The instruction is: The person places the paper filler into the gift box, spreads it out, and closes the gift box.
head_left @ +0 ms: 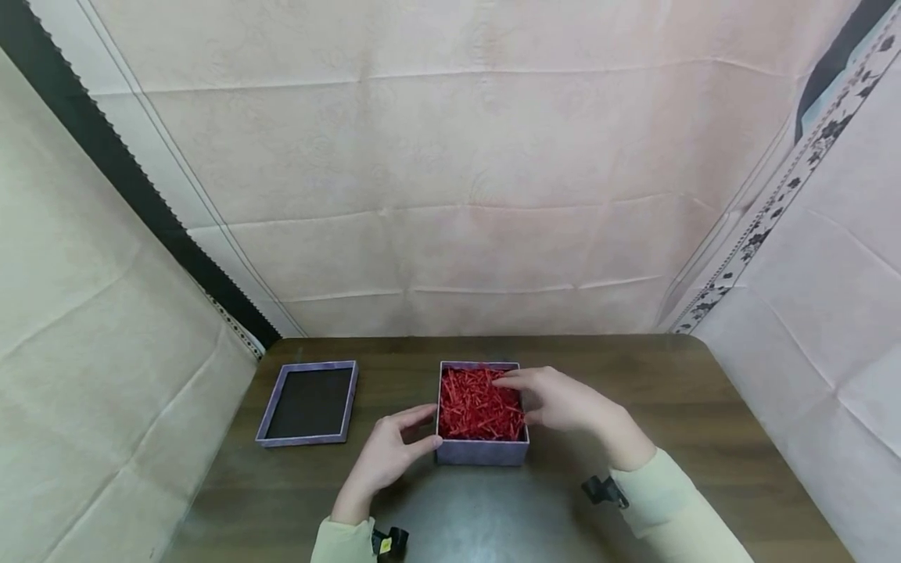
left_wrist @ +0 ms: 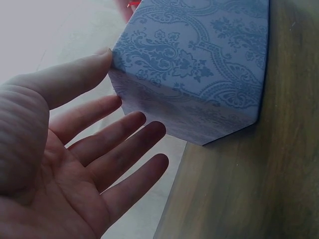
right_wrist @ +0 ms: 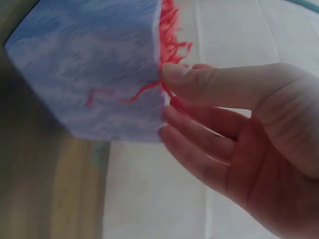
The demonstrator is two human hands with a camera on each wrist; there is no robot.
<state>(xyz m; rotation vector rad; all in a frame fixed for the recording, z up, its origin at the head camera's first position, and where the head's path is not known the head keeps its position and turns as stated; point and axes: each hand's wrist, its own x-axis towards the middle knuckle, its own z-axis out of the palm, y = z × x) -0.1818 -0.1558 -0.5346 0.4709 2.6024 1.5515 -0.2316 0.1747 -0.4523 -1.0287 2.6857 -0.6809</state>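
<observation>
A purple patterned box (head_left: 482,453) stands on the table, filled with red shredded paper (head_left: 482,403). My left hand (head_left: 389,453) is at the box's near left corner. In the left wrist view its thumb (left_wrist: 82,79) touches the corner and the other fingers spread beside the wall. From the right, my right hand (head_left: 566,399) reaches over the rim, its fingers above the shreds and its thumb lower at the right side. The right wrist view shows the thumb (right_wrist: 192,82) by the rim, where a red strand (right_wrist: 144,91) hangs down the wall.
The box lid (head_left: 306,440), purple-edged with a black inside, lies on the left of the brown wooden table (head_left: 626,360). Pale cloth (head_left: 450,156) hangs behind the table and on both sides.
</observation>
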